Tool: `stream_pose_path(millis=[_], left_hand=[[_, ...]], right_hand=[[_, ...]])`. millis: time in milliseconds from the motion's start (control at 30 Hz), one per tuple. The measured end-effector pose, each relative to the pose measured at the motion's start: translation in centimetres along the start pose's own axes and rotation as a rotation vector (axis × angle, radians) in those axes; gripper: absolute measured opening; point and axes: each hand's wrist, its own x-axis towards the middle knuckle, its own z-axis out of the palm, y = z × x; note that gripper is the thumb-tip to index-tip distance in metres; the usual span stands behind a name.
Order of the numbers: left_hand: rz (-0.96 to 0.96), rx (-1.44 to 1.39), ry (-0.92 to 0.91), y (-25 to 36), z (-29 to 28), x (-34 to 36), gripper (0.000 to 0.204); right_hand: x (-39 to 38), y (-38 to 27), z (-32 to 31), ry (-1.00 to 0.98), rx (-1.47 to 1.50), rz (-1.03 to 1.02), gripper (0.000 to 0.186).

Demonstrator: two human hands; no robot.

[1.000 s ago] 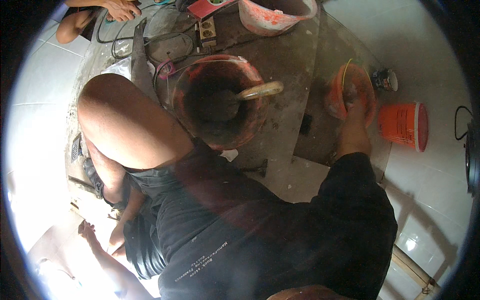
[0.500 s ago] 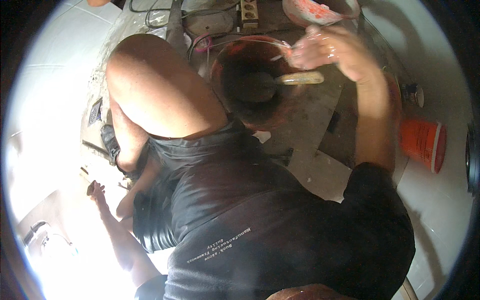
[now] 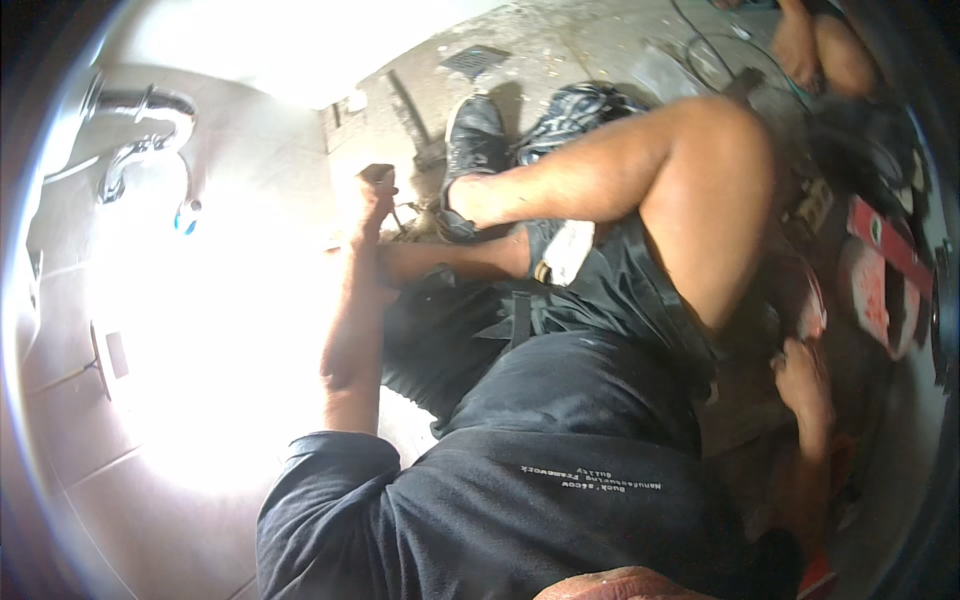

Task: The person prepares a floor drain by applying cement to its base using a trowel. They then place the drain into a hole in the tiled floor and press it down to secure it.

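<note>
The view has swung left, so the basin (image 3: 814,318) shows only partly, just beyond the right hand (image 3: 803,380). The left hand (image 3: 376,192), fingers curled, is near the shoe (image 3: 475,140); I cannot tell whether either grips anything.

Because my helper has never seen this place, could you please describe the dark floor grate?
Follow the person's raised, bent leg leftward to its dark shoe. Just beyond the shoe's toe, near the picture's top, lies the grate: flat, four-sided and patterned, unlike the long bar to its left.
</note>
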Motion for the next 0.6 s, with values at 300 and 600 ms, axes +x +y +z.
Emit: stream_pose_path(millis=[300,600], left_hand=[[-0.010,0.139,0.072,3.5,-3.3,-5.6,0.025],[0.039,0.066,-0.014,3.5,-1.6,-4.4,0.027]], right_hand=[[3.2,2.3,0.3,-0.101,0.151,0.190,0.034],[2.9,3.3,0.0,-0.250,0.253,0.181,0.034]])
